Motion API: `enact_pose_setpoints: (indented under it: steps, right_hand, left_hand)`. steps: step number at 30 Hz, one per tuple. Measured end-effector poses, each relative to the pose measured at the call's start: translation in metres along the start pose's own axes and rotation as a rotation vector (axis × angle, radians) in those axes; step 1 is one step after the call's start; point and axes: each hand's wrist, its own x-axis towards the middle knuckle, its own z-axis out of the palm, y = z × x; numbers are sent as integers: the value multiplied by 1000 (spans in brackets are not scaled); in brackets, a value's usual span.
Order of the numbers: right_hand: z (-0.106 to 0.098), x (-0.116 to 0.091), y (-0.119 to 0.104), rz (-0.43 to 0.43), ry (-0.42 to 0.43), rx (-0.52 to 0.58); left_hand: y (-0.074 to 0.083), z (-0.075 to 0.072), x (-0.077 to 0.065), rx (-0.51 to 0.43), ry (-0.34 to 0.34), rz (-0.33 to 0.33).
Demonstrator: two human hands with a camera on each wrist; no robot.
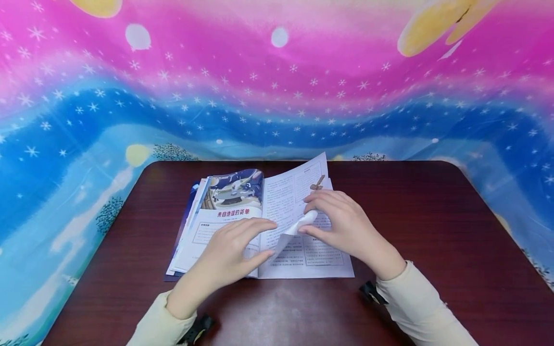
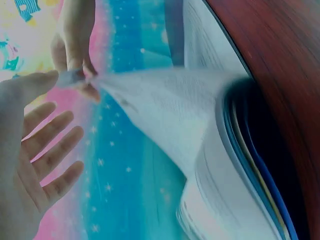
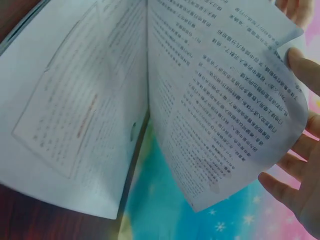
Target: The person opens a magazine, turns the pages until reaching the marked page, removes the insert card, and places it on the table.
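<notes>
An open magazine [image 1: 303, 264] with printed text lies in front of me. One of its right-hand pages [image 3: 225, 100] is lifted and curls up off the sheets beneath. My right hand [image 1: 346, 221] pinches the outer edge of that page between thumb and fingers, and a corner folds over at the thumb. My left hand [image 1: 229, 247] hovers over the left-hand page [image 1: 186, 257], its fingers spread. In the left wrist view, the left thumb [image 2: 42, 82] points at the lifted corner, right beside the right hand's fingertips, with nothing in the palm.
A dark reddish-brown wooden table [image 1: 433, 216] bears the magazine. The left-hand page shows a colourful picture [image 1: 235, 192] above a red title. Behind the table hangs a pink and blue cloth [image 1: 259, 96] with snowflakes. Dark straps [image 1: 372, 292] sit at both wrists, below cream sleeves.
</notes>
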Motion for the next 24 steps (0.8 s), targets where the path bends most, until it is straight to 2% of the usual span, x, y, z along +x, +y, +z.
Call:
enact_pose_setpoints:
  steps: [9,14,24]
  right_hand:
    - [0,5,-7,-37,12,-27]
    - [-1,5,-8,-50,22,-35]
    - [-2,6,-10,-52,27,-42]
  left_hand:
    - [12,14,16,-25,63,51]
    - [14,19,19,-12,82,75]
    - [13,20,20,-3,111,73]
